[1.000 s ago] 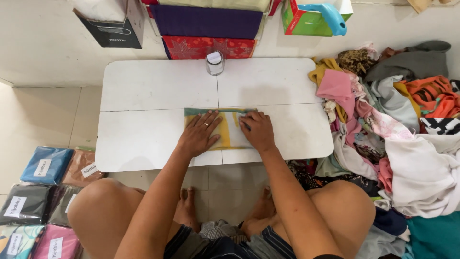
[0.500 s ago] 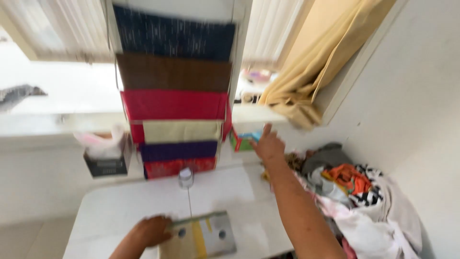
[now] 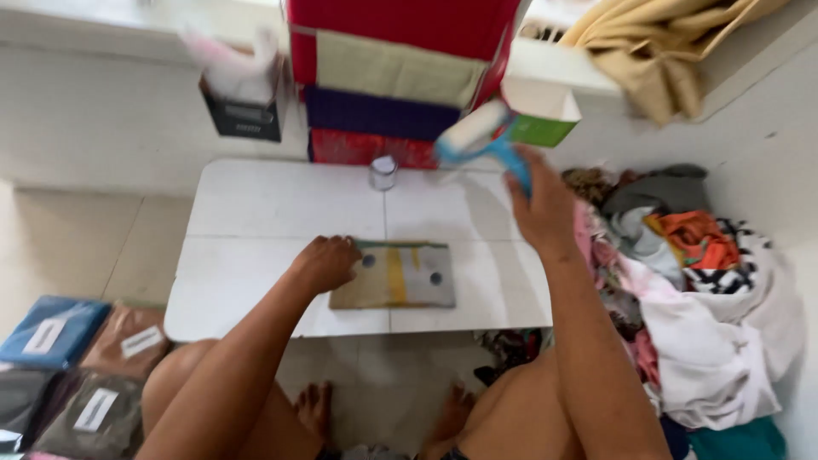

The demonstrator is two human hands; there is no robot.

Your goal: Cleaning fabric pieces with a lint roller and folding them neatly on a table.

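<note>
A folded cloth [image 3: 400, 277] in tan, yellow and grey lies flat on the low white table [image 3: 256, 221]. My left hand [image 3: 328, 262] rests closed on its left edge, pinning it down. My right hand [image 3: 538, 200] is raised above the table's right side and grips the blue handle of a lint roller [image 3: 481, 136], whose white roll points up and to the left, blurred by motion.
A small glass jar [image 3: 383, 172] stands at the table's far edge. Behind it hang stacked folded fabrics [image 3: 383, 85], with a black tissue box [image 3: 243, 111] and a green box [image 3: 541, 115]. A heap of clothes [image 3: 690, 273] lies right; bagged cloths [image 3: 68, 358] left.
My right hand left the cloth, reached up to the green box and came back holding the lint roller. The left hand slid to the cloth's left edge. The camera swung up, then down.
</note>
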